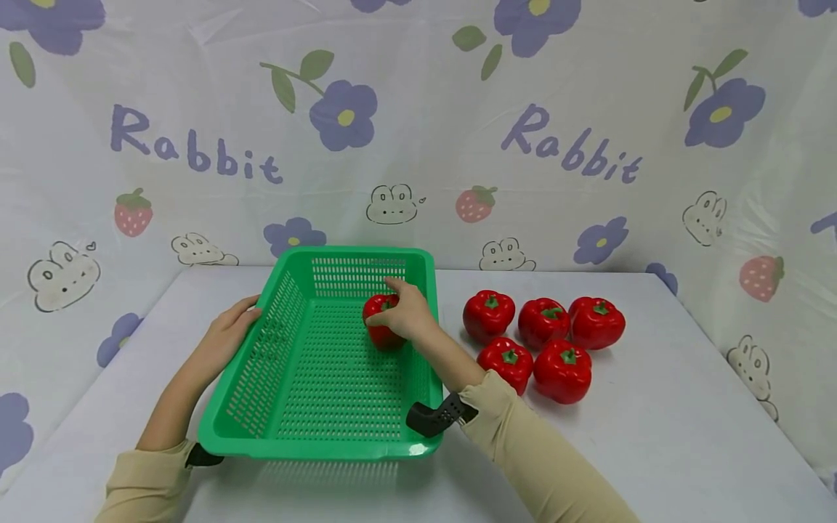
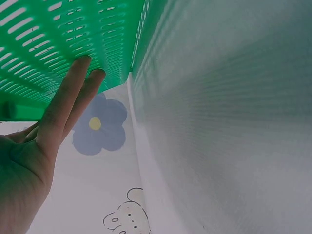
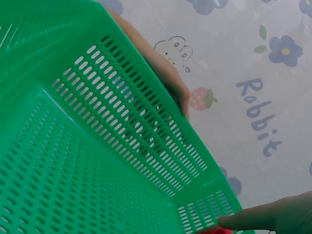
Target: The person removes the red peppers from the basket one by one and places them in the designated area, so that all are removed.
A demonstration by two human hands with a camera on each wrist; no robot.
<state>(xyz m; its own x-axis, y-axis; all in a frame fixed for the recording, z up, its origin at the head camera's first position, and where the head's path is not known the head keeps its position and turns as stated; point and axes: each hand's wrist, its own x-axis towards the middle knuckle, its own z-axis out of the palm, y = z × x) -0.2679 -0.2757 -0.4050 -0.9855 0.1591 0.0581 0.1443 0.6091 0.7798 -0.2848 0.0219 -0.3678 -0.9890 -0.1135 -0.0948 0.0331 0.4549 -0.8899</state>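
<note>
My right hand (image 1: 410,314) reaches over the right side of a green plastic basket (image 1: 320,448) and holds a red bell pepper (image 1: 386,335) inside, near the back right corner. The thumb lies across the pepper's near side, with a finger extended beyond it. Only a sliver of this bell pepper (image 3: 214,230) shows under a fingertip in the right wrist view. On the basket's left side, my left hand (image 1: 225,338) touches the rim from outside. Straight fingers (image 2: 68,102) lie against the slotted outer wall in the left wrist view.
Several more red bell peppers (image 1: 564,372) stand in a group on the white table (image 1: 654,428), right of the basket. Behind the table hangs a white cloth (image 1: 418,160) printed with flowers, rabbits and strawberries. A black wrist strap (image 1: 434,418) overlaps the basket's near right corner.
</note>
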